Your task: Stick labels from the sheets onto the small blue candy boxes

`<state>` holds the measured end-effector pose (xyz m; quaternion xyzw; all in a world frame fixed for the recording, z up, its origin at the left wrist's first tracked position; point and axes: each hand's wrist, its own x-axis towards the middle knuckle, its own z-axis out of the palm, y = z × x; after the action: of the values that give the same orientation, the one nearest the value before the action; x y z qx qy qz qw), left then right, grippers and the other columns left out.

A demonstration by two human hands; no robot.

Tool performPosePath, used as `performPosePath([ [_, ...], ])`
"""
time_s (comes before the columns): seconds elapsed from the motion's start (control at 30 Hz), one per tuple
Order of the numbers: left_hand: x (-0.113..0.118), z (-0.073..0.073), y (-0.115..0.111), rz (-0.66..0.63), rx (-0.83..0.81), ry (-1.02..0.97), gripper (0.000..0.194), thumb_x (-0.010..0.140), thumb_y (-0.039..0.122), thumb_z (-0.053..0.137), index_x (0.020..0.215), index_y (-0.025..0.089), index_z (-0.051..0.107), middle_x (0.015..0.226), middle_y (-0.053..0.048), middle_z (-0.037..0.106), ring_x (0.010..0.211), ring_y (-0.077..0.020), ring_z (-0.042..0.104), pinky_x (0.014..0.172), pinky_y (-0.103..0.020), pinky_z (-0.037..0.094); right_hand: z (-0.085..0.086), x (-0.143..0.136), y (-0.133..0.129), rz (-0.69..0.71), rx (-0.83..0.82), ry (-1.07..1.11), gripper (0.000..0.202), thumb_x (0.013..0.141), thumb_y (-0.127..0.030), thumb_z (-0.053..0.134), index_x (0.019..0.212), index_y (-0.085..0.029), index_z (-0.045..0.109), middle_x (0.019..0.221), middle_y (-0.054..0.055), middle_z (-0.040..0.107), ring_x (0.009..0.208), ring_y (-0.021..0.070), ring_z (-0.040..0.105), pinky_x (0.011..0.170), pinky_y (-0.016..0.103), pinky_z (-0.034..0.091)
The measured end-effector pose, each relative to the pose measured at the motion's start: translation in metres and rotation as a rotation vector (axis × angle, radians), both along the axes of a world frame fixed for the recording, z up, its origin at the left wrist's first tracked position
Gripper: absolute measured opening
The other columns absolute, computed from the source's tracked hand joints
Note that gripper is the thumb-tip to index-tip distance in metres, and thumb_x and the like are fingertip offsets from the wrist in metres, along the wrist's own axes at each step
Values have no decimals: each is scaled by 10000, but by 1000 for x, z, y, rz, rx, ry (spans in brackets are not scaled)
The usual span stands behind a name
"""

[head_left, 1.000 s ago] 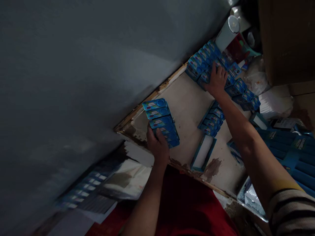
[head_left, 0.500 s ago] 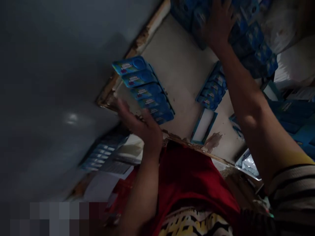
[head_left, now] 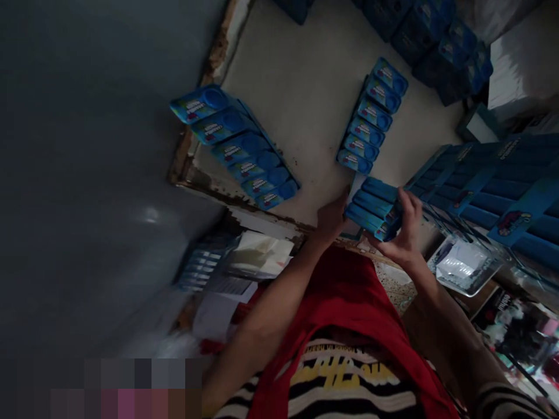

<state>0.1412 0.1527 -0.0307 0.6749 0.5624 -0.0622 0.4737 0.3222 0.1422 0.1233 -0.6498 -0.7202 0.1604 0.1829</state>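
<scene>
My right hand (head_left: 406, 233) grips a block of several small blue packets (head_left: 371, 203), thumb below and fingers at the far end. Beneath this block lies a blue-edged open box (head_left: 358, 181) with a white inside, mostly covered. At its left side my left hand (head_left: 332, 218) is closed against the edge, its fingertips partly hidden by the packets. Just beyond, a row of blue packets (head_left: 364, 134) with printed labels stands on the worn table (head_left: 305, 75). Another row of blue packets (head_left: 233, 148) sits along the table's left edge.
Stacked blue boxes (head_left: 419, 35) fill the far right. Close on my right rises a large pile of blue boxes (head_left: 502, 186), with a clear plastic container (head_left: 467, 265) below it. Papers (head_left: 259, 253) lie under the table's chipped front edge.
My right hand has come back from the far stack with a block of blue packets, over the open box. My left hand has moved right to that box. The view has shifted.
</scene>
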Motion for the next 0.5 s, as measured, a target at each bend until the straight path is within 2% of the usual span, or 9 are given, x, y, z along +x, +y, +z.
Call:
performPosePath([
  [0.1,-8,-2,5,-59,40,28,693,1028,309,534,1699,246,369,1314,-121,766,1148,-311,734,932,-358,540,-53,11,-14,-38,-95,-41,1013,811,-641,722,1646,-240,310,1489,183,458,1385,397,507,1151,622,471],
  [0.17,-11,-2,6,-97,61,43,743,1021,287,539,1726,242,308,1362,-124,748,1183,-310,722,952,-353,538,-74,13,-11,-11,-118,-79,972,814,-598,731,1626,-222,351,1495,189,464,1379,391,502,1159,604,449],
  [0.2,-12,-2,6,-108,66,51,748,1024,284,536,1731,239,296,1362,-125,748,1182,-309,721,958,-351,538,-78,12,-8,11,-126,-107,944,819,-575,733,1617,-221,374,1498,189,465,1376,389,499,1161,596,435],
  [0.27,-13,-2,8,-115,69,56,729,1035,282,519,1730,249,302,1336,-120,760,1161,-306,727,958,-352,542,-78,8,-1,51,-146,-185,894,832,-526,731,1613,-232,409,1507,186,462,1383,392,482,1169,591,400],
  [0.33,-13,-2,9,-107,71,45,696,1046,282,503,1720,272,332,1317,-109,768,1146,-304,732,951,-354,548,-70,1,4,66,-185,-262,874,846,-477,722,1630,-249,410,1520,184,454,1399,403,458,1174,592,365],
  [0.43,-13,-1,10,-72,59,32,675,1047,283,512,1707,276,370,1308,-110,775,1122,-308,740,936,-359,554,-60,-6,7,65,-257,-316,897,847,-441,718,1660,-263,383,1532,188,446,1408,416,445,1170,586,348],
  [0.5,-14,-4,8,-39,53,16,678,1042,280,527,1704,268,379,1341,-113,764,1125,-310,741,941,-362,555,-60,-9,7,55,-292,-335,920,842,-440,725,1673,-267,370,1538,193,448,1409,420,450,1171,586,349],
])
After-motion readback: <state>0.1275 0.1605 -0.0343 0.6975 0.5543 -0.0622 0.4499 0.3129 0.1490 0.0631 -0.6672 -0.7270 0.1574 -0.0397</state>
